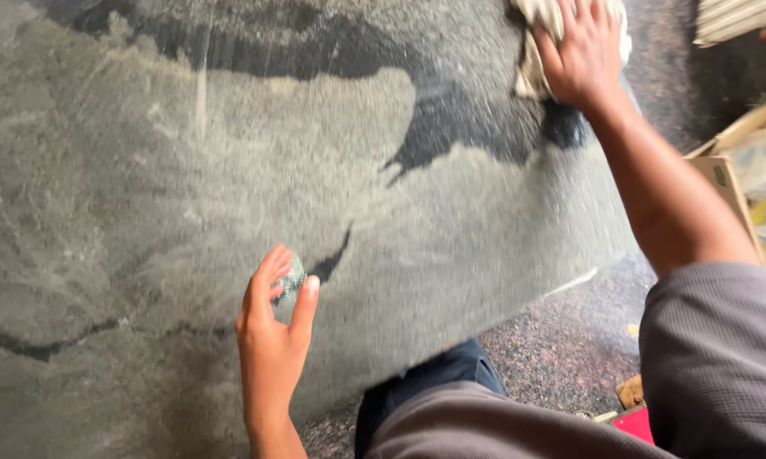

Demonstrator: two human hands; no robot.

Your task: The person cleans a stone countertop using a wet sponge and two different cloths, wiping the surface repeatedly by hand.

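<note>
A large grey-green stone slab (187,170) with dark veins fills most of the head view. My left hand (272,331) is at its lower middle, fingers pinched on a small silvery scrubbing pad (293,276) held against the stone. My right hand (582,51) reaches to the slab's far right edge and presses a pale crumpled cloth (531,64) flat on the surface. Part of the cloth is hidden under the hand.
A speckled dark floor (570,340) shows below the slab's right edge. An open cardboard box (740,170) with packets stands at the right. A red object (633,422) lies near my knee. Pale slats (735,17) sit at the top right.
</note>
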